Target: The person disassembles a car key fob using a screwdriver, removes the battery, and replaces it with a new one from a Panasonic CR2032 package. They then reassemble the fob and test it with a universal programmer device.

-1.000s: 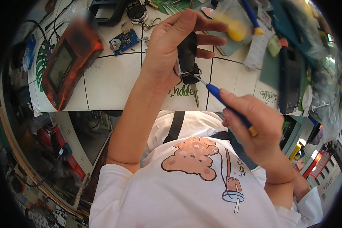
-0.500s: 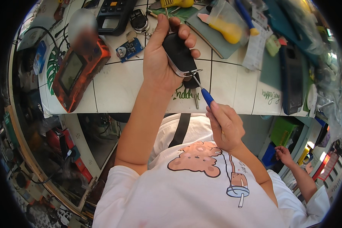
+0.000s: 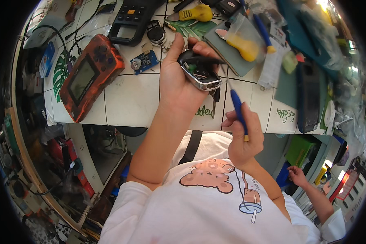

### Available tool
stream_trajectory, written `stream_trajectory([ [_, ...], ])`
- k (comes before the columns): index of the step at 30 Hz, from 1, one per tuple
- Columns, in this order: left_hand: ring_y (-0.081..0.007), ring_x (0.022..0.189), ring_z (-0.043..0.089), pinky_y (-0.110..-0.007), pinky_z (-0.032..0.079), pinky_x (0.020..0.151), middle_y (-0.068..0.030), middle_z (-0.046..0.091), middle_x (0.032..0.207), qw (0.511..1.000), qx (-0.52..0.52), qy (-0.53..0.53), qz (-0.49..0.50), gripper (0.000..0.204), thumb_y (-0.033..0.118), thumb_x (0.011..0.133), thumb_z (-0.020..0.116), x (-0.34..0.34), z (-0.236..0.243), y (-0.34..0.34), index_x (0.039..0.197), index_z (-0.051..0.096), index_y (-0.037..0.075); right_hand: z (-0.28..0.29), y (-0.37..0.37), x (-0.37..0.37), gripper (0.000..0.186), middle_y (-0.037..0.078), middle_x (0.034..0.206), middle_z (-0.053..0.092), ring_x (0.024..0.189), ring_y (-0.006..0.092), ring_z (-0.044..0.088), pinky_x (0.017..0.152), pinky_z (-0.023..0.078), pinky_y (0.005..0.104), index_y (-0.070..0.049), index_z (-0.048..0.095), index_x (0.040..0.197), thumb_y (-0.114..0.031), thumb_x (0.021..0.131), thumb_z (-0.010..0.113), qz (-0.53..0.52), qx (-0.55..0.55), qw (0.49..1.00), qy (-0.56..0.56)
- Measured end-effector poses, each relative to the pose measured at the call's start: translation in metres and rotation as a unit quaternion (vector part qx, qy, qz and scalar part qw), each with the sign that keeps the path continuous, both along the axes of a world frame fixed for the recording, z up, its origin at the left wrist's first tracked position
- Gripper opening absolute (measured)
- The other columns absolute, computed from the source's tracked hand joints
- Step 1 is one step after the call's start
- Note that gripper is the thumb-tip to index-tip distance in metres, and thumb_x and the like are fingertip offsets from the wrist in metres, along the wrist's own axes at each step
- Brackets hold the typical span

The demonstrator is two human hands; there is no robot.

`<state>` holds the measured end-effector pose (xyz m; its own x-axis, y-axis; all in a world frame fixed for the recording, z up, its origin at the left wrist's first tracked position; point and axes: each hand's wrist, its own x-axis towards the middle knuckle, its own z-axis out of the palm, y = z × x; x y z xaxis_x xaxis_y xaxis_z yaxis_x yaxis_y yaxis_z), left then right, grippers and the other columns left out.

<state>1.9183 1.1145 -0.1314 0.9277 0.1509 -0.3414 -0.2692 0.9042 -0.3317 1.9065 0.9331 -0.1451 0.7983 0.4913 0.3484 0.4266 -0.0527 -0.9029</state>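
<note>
My left hand (image 3: 173,77) holds a black car key fob (image 3: 200,76) with a chrome edge above the worktable. The fob's black cover (image 3: 207,60) is tilted up at its upper side, and green and dark parts show inside. A metal key hangs below the fob, partly hidden by my hand. My right hand (image 3: 248,134) grips a small screwdriver (image 3: 236,105) with a blue handle and yellow end. Its thin shaft points up beside the fob's right end; whether the tip touches the cover is blurred.
A red-orange handheld device (image 3: 94,75) lies at left, beside a small blue circuit board (image 3: 145,62). Farther back are a black handheld device (image 3: 131,24), a round fob (image 3: 156,33) and a yellow-handled tool (image 3: 196,13). A bagged yellow tool (image 3: 245,46) rests on a grey notebook. Another person's hand (image 3: 297,175) is at right.
The fob's cover has lifted from its body, exposing the inside. The screwdriver has shifted right and turned steeper, and my right hand has moved slightly right and lower.
</note>
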Motion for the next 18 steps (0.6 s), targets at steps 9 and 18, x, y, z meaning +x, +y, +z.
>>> stream_trajectory([
  [9,-0.0191,0.076,0.056,-0.039,0.044,0.088,-0.0059,0.053,0.077,0.989,0.14,0.04,0.036,0.02,0.023,0.09,0.053,-0.012,-0.009,0.014,0.085,0.049,0.004,0.021,-0.016,0.032,0.026,0.014,0.089,0.055,0.064,0.0154,0.053,0.059,0.043,0.0237,0.004,0.055,0.113,0.001,0.088,0.049,0.023,-0.062,0.993,-0.095],
  [18,-0.0255,0.083,0.06,-0.039,0.051,0.075,-0.0079,0.059,0.08,0.974,0.224,0.014,-0.018,0.025,0.032,0.093,0.048,-0.014,-0.004,0.008,0.088,0.054,0.008,0.05,0.069,0.05,0.033,0.006,0.094,0.051,0.068,0.0103,0.048,0.061,0.041,0.0222,-0.001,0.063,0.102,0.004,0.07,0.069,0.024,-0.145,0.982,-0.115],
])
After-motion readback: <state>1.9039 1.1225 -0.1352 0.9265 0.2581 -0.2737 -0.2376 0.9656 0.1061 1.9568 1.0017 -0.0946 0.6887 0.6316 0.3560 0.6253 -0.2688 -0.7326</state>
